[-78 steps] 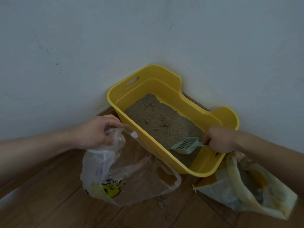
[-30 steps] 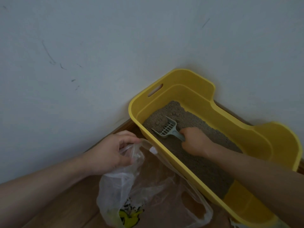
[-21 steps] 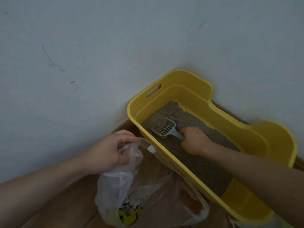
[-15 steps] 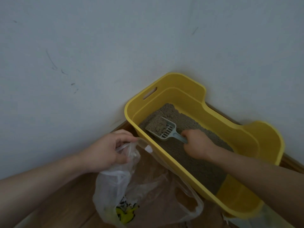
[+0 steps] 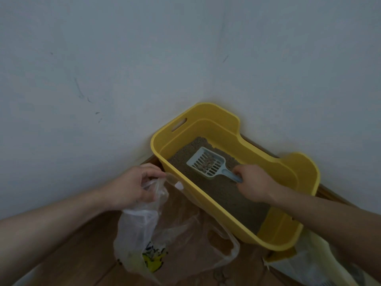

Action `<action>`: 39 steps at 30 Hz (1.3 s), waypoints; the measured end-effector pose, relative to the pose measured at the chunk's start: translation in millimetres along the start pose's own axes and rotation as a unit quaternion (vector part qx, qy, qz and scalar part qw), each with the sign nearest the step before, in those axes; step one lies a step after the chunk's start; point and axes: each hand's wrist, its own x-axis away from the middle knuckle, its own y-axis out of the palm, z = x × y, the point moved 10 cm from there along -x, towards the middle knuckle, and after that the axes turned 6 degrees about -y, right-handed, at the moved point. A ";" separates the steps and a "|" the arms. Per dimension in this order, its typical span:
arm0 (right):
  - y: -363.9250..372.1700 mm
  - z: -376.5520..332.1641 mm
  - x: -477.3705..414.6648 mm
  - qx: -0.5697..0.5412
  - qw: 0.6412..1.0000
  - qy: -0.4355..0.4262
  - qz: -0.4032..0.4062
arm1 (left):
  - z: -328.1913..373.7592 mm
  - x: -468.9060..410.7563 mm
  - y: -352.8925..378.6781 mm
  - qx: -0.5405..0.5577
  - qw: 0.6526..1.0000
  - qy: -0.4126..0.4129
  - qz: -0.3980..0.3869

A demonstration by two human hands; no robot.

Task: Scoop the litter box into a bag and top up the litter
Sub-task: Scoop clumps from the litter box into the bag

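A yellow litter box (image 5: 292, 171) sits in the corner of two walls, with grey-brown litter (image 5: 226, 195) inside. My right hand (image 5: 252, 187) grips the handle of a pale blue slotted scoop (image 5: 206, 164), held level above the litter with a few clumps lying in it. My left hand (image 5: 132, 186) pinches the rim of a clear plastic bag (image 5: 171, 234) with a yellow print, holding its mouth open on the floor just left of the box's near wall.
A pale litter sack (image 5: 313, 263) lies on the wooden floor (image 5: 82, 254) at the box's near right corner. A few spilled clumps (image 5: 223, 276) lie on the floor below the bag. White walls (image 5: 103, 79) close in the back and right.
The scoop has lifted out of the litter and most loose litter has sifted through, leaving a few clumps. My left hand keeps the bag open in the same place.
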 end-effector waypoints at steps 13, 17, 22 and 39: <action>-18.0 -3.6 24.0 -0.006 1.000 -0.015 0.006 | 8.0 4.1 -2.6 -0.041 0.999 0.003 0.019; -27.1 -8.4 32.9 -0.009 1.000 -0.021 0.011 | 4.1 3.3 -1.0 -0.066 0.998 -0.001 0.010; -42.8 -26.5 48.1 -0.011 0.999 -0.044 0.012 | 1.5 7.0 -1.5 -0.108 0.994 -0.014 0.000; -12.5 -100.4 66.8 0.021 0.975 -0.189 -0.112 | -21.2 12.3 -13.5 -0.112 0.993 -0.023 0.031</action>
